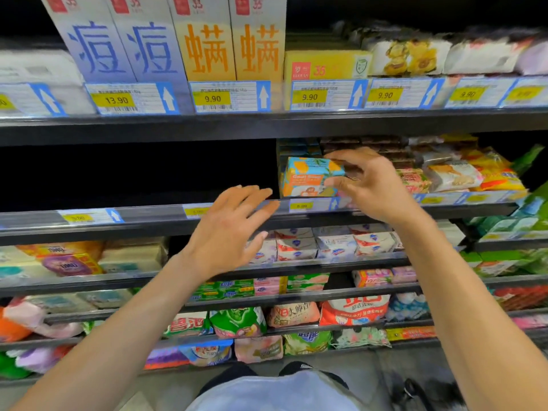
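Observation:
A small blue and orange soap box (308, 176) stands at the front of the second shelf (166, 219) of a shop rack. My right hand (372, 185) pinches its right end, fingers on top and thumb below. My left hand (229, 229) hovers in front of the shelf's edge rail, left of the box, fingers spread and relaxed, holding nothing. To the left of the box the shelf is dark and bare.
Tall blue and orange cartons (175, 40) stand on the top shelf above price tags (213, 97). Wrapped soap packs (453, 173) fill the second shelf to the right. Lower shelves hold soap bars (329, 243) and detergent bags (353, 314). The floor lies below.

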Tool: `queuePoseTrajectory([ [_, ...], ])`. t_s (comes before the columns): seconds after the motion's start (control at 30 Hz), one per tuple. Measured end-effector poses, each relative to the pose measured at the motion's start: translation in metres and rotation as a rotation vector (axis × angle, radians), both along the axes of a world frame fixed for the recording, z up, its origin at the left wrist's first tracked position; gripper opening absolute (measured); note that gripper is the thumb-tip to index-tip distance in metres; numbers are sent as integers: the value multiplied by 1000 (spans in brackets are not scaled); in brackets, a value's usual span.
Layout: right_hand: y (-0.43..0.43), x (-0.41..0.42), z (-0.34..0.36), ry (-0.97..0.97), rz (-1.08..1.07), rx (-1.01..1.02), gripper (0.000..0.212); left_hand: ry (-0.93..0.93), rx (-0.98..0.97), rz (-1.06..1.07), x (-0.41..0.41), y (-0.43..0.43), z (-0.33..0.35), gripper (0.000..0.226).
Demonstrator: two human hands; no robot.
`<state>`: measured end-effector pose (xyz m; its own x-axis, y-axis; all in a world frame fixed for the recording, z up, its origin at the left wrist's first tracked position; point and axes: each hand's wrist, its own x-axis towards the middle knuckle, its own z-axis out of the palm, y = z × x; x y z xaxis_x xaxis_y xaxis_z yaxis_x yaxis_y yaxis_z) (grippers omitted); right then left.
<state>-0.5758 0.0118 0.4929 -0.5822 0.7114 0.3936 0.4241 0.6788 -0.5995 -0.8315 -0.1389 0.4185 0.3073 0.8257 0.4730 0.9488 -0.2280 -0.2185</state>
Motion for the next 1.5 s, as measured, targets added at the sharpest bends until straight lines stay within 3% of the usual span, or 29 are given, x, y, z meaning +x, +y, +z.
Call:
queuePoseTrajectory([
  [0.23,5,-11,-22,5,-45,105,44,106,7,48,-7,17,-23,72],
  [0.83,5,-12,-51,-135,-60,258,44,141,156,-12,-13,28,-40,65],
  [1.07,-4,-8,-61,-189,-161,374,41,-3,97,-61,-8,19,-29,65],
  [1.23,-53,19,-87,-27,-394,486,34,-128,66,-67,-2,-13,-30,60],
  [1.37,-102,48,-118,-165,-516,395,51,-227,37,-98,1,-38,-44,59],
  [1.5,-152,68,-146,-411,-592,158,62,-282,-111,-74,14,-54,-56,60],
])
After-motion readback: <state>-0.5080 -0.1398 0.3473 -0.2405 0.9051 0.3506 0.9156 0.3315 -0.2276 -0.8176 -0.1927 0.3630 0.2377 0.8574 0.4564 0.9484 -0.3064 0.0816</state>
